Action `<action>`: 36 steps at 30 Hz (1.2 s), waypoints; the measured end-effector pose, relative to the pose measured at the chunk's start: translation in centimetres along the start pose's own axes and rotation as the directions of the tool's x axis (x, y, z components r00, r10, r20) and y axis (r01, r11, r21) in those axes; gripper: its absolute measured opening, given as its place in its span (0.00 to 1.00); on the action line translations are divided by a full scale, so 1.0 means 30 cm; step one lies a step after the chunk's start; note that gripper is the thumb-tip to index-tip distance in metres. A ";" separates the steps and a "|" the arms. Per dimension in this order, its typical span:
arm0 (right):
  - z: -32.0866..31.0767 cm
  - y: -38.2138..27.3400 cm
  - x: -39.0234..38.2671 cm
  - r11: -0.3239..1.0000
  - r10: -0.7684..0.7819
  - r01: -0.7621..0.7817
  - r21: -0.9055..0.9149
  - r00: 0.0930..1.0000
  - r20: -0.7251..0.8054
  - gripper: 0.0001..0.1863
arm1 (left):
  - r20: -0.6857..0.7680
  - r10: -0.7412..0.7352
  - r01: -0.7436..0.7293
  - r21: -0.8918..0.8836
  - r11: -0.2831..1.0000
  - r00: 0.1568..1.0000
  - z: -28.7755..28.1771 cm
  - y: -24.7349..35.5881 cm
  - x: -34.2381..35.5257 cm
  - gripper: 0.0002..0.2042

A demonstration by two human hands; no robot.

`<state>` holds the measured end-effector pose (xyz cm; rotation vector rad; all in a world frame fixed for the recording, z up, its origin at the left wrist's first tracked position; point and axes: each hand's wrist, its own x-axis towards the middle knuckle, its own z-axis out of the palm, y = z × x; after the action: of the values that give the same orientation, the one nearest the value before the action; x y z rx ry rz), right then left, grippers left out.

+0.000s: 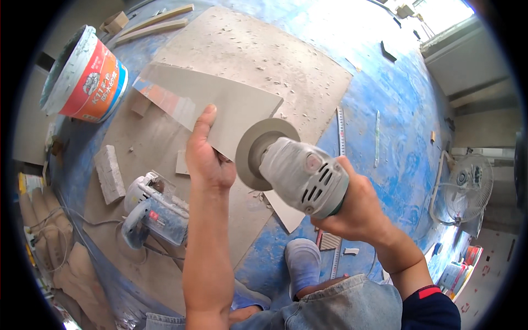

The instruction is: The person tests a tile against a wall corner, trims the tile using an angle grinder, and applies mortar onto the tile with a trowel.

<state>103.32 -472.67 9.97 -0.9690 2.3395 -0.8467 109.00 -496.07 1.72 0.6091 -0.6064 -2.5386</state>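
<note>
My left hand (210, 159) grips the near edge of a grey tile (242, 99), thumb on top and fingers curled underneath. The tile is held tilted over a dusty board (220, 38), and its far left part has a glossy reflection. In my right hand (360, 206) is a grey angle grinder (302, 173), its body coated with dust. The grinder's round disc (247, 165) is at the tile's right-hand edge, close to my left fingers; whether it touches or spins I cannot tell. Below the grinder lies a pale tile offcut (284, 212).
A red-and-white bucket (82, 77) stands at the far left. Nearer are a dusty white block (110, 174) and a blue corded power saw (165, 220). Wooden strips (154, 28) lie at the back, a steel ruler (341, 129) right of the board, a fan (465, 179) far right.
</note>
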 end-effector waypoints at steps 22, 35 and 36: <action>-0.003 0.025 0.001 1.000 0.009 -0.008 0.009 0.999 -0.050 0.28 | -0.021 0.032 -0.031 0.029 0.999 0.999 0.003 -0.021 0.007 0.19; -0.043 0.291 0.001 0.750 0.367 -0.166 0.641 0.910 -0.194 0.27 | -0.193 -0.153 0.177 0.114 0.978 0.969 -0.149 -0.177 0.039 0.14; -0.043 0.306 -0.010 0.680 0.400 -0.206 0.704 0.908 -0.121 0.26 | -0.239 -0.190 0.237 0.188 0.953 0.952 -0.203 -0.217 0.058 0.12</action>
<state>98.50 -466.83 4.59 -0.1382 2.0150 -1.6033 108.60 -493.65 -7.03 1.0697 -0.7767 -2.5720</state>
